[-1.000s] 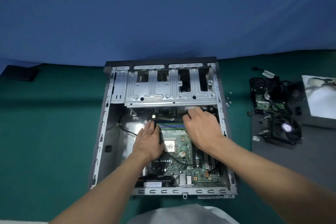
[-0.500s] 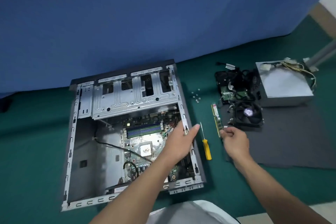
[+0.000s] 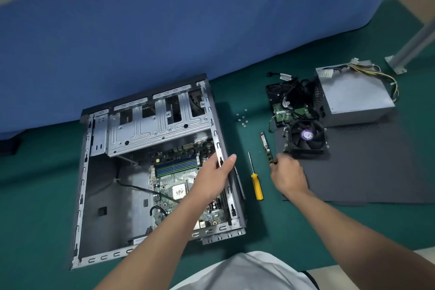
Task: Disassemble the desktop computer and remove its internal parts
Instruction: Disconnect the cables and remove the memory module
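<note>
The open grey computer case (image 3: 98, 195) lies flat on the green cloth, with the green motherboard (image 3: 179, 186) still inside and blue memory slots at its upper part. My left hand (image 3: 214, 179) rests on the case's right wall, thumb over the rim, fingers inside. My right hand (image 3: 286, 175) is right of the case and pinches the near end of a green memory stick (image 3: 266, 146), which lies on the cloth beside the dark mat.
A yellow-handled screwdriver (image 3: 256, 183) lies between case and memory stick. Several small screws (image 3: 242, 120) sit on the cloth. On the dark mat (image 3: 364, 167) are a cooler fan (image 3: 306, 136), a drive with cables (image 3: 287, 103) and the grey power supply (image 3: 353, 94).
Both hands left the motherboard's memory slots. My right hand carried the memory stick out to the cloth by the mat; my left hand moved to the case's right wall. The view swung right.
</note>
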